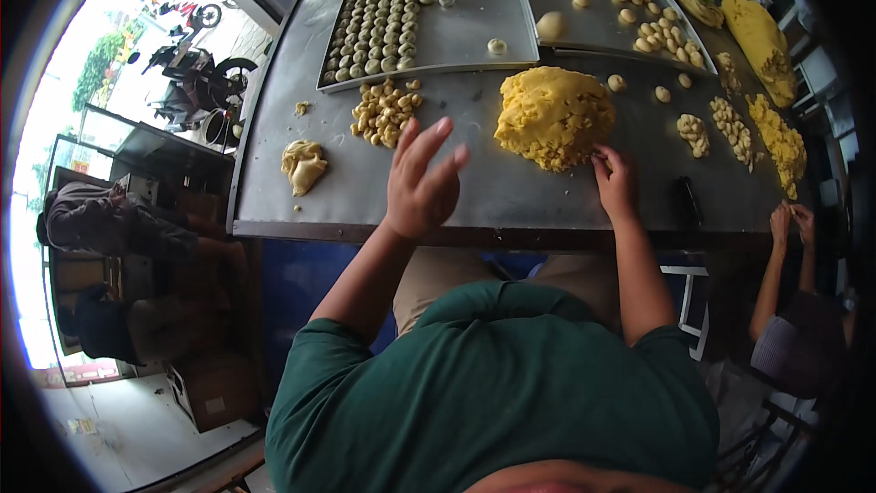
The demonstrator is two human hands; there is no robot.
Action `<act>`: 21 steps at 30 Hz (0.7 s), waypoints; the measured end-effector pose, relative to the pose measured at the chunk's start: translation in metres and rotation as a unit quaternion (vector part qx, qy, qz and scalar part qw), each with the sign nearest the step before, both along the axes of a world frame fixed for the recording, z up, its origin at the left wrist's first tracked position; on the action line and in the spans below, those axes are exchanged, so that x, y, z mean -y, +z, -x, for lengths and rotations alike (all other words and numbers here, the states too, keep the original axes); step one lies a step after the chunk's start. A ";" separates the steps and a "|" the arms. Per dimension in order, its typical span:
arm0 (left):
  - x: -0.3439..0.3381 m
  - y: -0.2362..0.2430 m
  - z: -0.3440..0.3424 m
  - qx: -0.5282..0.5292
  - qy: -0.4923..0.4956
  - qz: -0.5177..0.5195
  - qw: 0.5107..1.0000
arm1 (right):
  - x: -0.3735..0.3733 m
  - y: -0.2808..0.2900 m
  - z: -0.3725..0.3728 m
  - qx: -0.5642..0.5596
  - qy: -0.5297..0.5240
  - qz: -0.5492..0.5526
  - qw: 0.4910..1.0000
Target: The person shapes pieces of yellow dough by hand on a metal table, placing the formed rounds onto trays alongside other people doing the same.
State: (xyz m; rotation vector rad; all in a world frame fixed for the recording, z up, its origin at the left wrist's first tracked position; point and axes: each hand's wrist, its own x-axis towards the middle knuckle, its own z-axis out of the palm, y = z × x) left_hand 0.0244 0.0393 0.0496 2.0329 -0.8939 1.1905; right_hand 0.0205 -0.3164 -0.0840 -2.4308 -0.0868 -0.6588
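Observation:
My left hand (pixel 422 184) is raised above the near side of the metal table, its fingers apart and nothing in them. Just beyond it lies a heap of small pale dough balls (pixel 385 113). A big crumbly mound of yellow filling (pixel 552 114) sits to the right of that heap. At the mound's lower right edge, my right hand (pixel 617 186) pinches at the filling with curled fingers; how much it holds is hidden. A lump of pale dough (pixel 303 166) rests on the table at the left, with a small scrap (pixel 302 109) behind it.
Behind stands a metal tray (pixel 493 14) with rows of round pastries; another tray (pixel 598 29) holds loose dough balls. More yellow filling (pixel 778 141) and dough heaps (pixel 730 131) lie right, near a co-worker's hands (pixel 792 219). A dark object (pixel 688 201) lies by the front edge.

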 end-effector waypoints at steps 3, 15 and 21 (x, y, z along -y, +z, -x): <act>-0.029 -0.018 -0.055 -0.209 0.083 -0.082 0.971 | 0.002 0.007 0.001 0.008 -0.028 -0.034 0.999; -0.122 -0.058 -0.138 -0.410 0.296 -0.326 0.799 | 0.004 0.008 -0.003 0.042 -0.073 -0.166 0.982; -0.124 -0.066 -0.139 -0.320 0.249 -0.224 0.886 | 0.015 -0.007 -0.009 0.046 -0.092 -0.190 0.976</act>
